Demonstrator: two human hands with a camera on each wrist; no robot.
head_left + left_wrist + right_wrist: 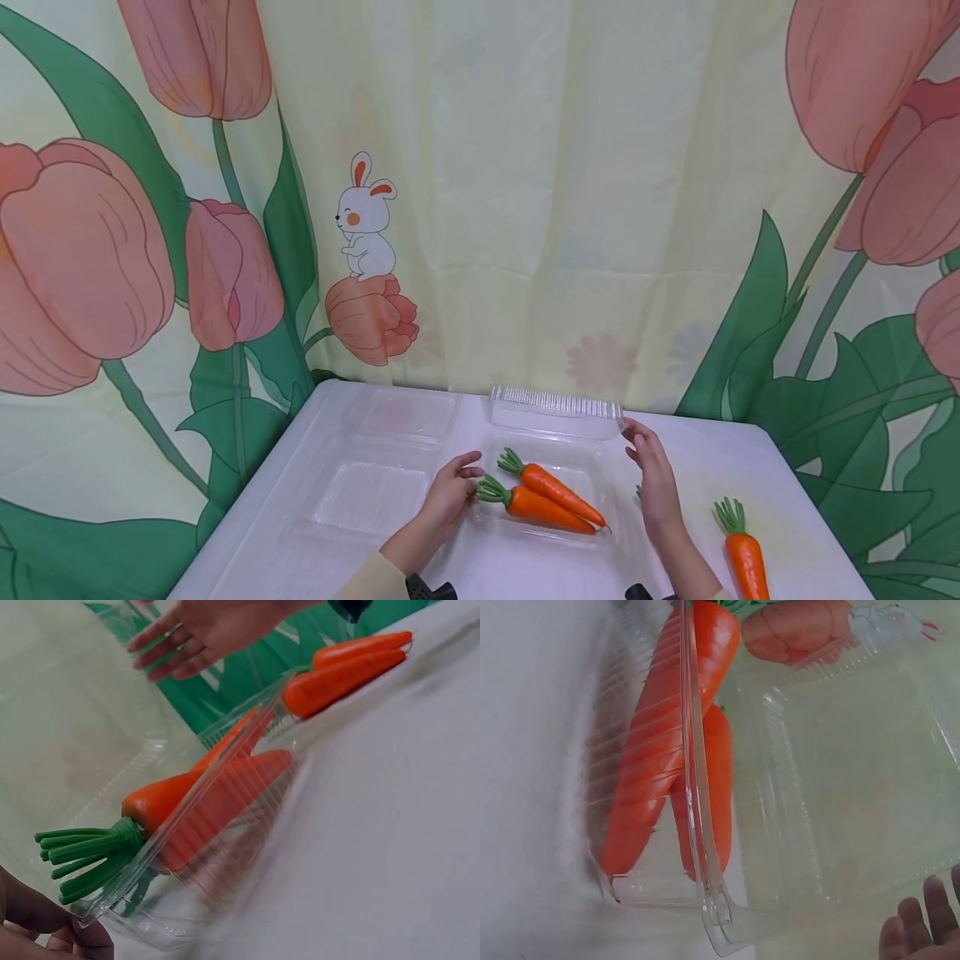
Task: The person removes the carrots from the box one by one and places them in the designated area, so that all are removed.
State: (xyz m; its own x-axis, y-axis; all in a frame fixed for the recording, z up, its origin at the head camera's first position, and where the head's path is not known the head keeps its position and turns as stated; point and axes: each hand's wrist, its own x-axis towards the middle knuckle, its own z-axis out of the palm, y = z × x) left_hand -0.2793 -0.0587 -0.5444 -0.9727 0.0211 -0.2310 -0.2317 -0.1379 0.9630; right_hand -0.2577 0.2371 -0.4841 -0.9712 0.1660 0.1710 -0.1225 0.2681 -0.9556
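A clear plastic clamshell box (540, 533) lies unfolded on the table, its lid (555, 421) raised at the back. Two orange carrots (551, 510) with green tops rest side by side in the base, the tops toward the left. At the box's left side is my left hand (450, 492); in the left wrist view its thumb and fingers (94, 941) pinch the rim corner near the carrot stems. My right hand (654, 483) is by the lid's right edge, fingers extended and holding nothing. Whether its fingertips touch the lid I cannot tell.
To the left, another clear clamshell box (367, 496) lies unfolded. A loose carrot (746, 562) is on the table at the right, and a second one (360, 652) lies beside it, mostly hidden in the head view. A tulip-printed curtain (495, 208) hangs behind.
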